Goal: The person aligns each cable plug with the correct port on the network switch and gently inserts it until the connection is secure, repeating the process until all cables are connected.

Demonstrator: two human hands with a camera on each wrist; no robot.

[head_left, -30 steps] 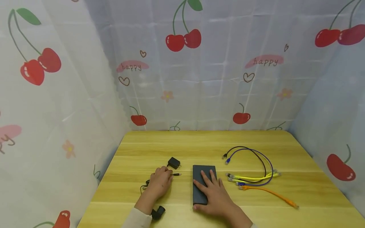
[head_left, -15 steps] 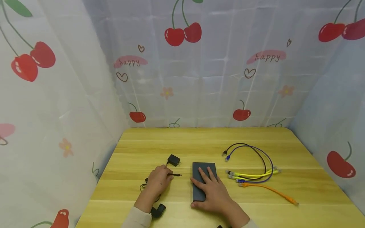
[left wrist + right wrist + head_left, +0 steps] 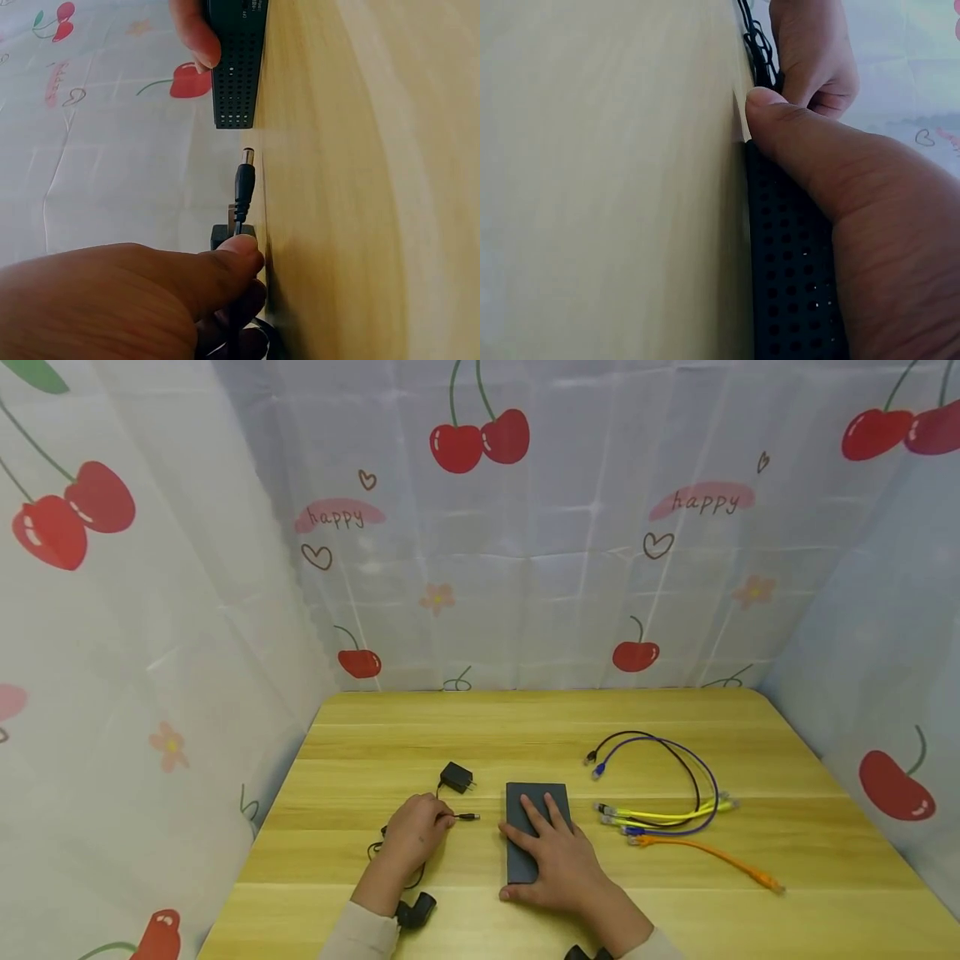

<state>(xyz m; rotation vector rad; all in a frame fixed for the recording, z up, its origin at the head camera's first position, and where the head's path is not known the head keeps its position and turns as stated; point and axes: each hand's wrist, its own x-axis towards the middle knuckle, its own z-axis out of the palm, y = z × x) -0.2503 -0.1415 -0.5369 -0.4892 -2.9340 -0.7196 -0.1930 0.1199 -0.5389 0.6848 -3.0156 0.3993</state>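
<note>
My left hand (image 3: pixel 418 833) pinches the thin black cord of a power adapter just behind its barrel plug (image 3: pixel 468 817). In the left wrist view the plug's (image 3: pixel 245 180) metal tip points at the perforated side of a flat black box (image 3: pixel 236 82), with a gap between them. Behind the hand lies the black adapter block (image 3: pixel 456 777) with its prongs. My right hand (image 3: pixel 562 864) rests on top of the box (image 3: pixel 523 860), fingers spread and straight. Its thumb lies at the near edge of the perforated box (image 3: pixel 791 255). Part of the cord is hidden under my left hand.
To the right lie several network cables: a black one (image 3: pixel 684 766), a blue one (image 3: pixel 708 768), yellow ones (image 3: pixel 667 816) and an orange one (image 3: pixel 723 859). Patterned curtains (image 3: pixel 555 577) surround the wooden table (image 3: pixel 420 718). Black wrist devices (image 3: pixel 416 910) sit at the sleeves.
The head view has tilted down slightly. My left hand has brought the plug slightly nearer the box. My right hand has shifted slightly left on the box.
</note>
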